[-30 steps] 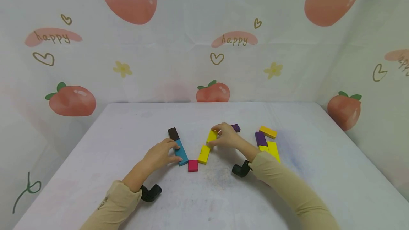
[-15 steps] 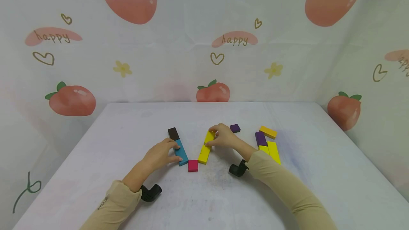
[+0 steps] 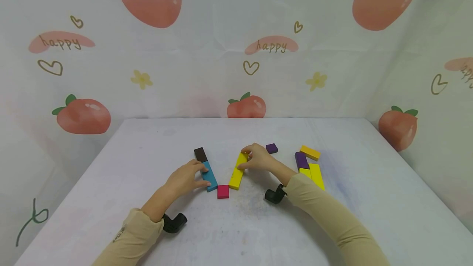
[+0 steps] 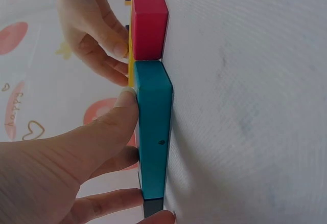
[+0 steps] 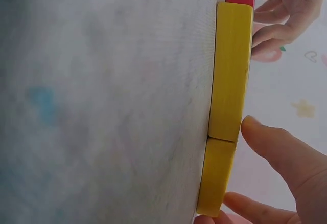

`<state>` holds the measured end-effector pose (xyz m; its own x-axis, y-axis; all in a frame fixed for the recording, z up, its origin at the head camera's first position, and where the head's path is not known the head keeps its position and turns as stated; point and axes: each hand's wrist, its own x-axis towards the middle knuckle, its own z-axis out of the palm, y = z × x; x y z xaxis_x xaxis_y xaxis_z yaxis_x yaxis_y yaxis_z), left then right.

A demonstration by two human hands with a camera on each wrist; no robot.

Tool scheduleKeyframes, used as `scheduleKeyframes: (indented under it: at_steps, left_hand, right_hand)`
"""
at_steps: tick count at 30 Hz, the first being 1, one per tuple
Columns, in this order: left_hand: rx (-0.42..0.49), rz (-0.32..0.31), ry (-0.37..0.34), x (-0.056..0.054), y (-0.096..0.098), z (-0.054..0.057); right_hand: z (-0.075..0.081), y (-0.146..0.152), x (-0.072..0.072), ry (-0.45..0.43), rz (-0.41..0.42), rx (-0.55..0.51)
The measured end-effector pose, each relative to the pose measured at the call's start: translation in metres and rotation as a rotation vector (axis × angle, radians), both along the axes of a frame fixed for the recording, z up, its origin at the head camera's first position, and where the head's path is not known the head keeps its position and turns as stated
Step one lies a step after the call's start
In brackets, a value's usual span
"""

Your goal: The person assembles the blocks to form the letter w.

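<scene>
My left hand (image 3: pixel 184 180) rests on a long blue wooden block (image 3: pixel 211 175), thumb at its near part and fingers farther along. A dark brown block (image 3: pixel 200 154) continues the blue one at its far end. At the near end sits a small red block (image 3: pixel 223 191). My right hand (image 3: pixel 261 158) holds the far yellow block (image 5: pixel 217 178), its thumb by the seam and fingers around the far end. That block meets a nearer yellow block (image 5: pixel 230 70) end to end. Together the blocks form a V shape, with red at the bottom.
A small purple block (image 3: pixel 272 148) lies behind my right hand. To the right are an orange-yellow block (image 3: pixel 310 153), another purple block (image 3: pixel 301 160) and yellow blocks (image 3: pixel 316 175), partly hidden by the right sleeve. Patterned cloth hangs behind the white table (image 3: pixel 155 143).
My right hand has shifted slightly left, bringing the far yellow block into line with the nearer one. The small purple block is more exposed. My left hand stays put.
</scene>
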<state>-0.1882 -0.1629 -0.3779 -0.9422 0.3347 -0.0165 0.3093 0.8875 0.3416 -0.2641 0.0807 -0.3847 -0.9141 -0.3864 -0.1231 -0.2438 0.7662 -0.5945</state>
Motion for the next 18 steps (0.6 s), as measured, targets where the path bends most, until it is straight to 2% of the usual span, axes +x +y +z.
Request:
scheduleKeyframes:
  at_steps: [9, 18]
  left_hand:
    - [-0.002, -0.001, -0.002, 0.0, -0.0004, -0.0007]
    - [0.001, 0.0, -0.006, 0.0002, -0.0005, -0.0004]
  right_hand:
    - [0.0011, 0.0053, 0.0002, -0.046, -0.034, -0.011]
    - [-0.0014, 0.0065, -0.0016, -0.041, -0.029, -0.016]
